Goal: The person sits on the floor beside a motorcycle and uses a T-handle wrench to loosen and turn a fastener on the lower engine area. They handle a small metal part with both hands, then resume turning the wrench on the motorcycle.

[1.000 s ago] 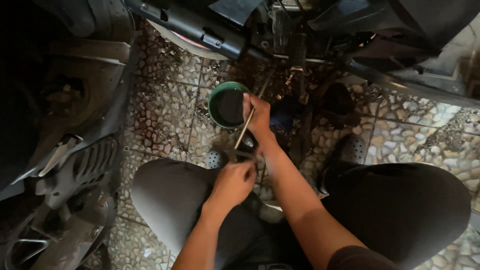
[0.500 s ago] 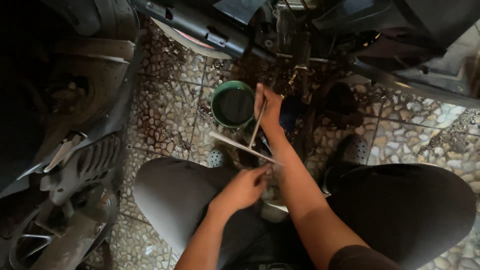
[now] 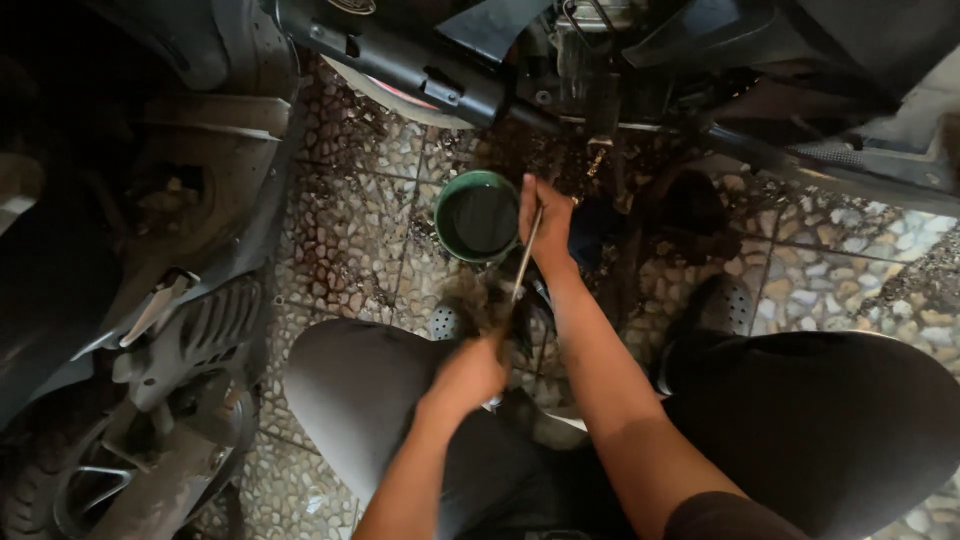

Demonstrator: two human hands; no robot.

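Right fingers: closed around the upper end of a thin metal rod (image 3: 524,255), which is held against the palm.
Right hand (image 3: 545,222): stretched forward over the floor, just beside the rim of the green pot.
Rod: slanted from the right hand down toward the left hand; its lower end is lost in blur.
Left fingers: curled, seemingly shut near the rod's lower end, but motion blur prevents the grip from being made out.
Left hand (image 3: 470,372): held low between the knees, nearer the body than the right hand.
Pot (image 3: 480,217): a round green container filled with dark liquid, set upright on the floor just left of the right hand.
Knees: bent to either side of the arms, clad in dark cloth.
Floor (image 3: 350,220): pebble-patterned tiles, stained dark around the pot.
Motorbike (image 3: 420,60): dark frame and parts are seen above the pot.
Scooter panel (image 3: 190,330): grey bodywork lies at the left, well apart from the hands.
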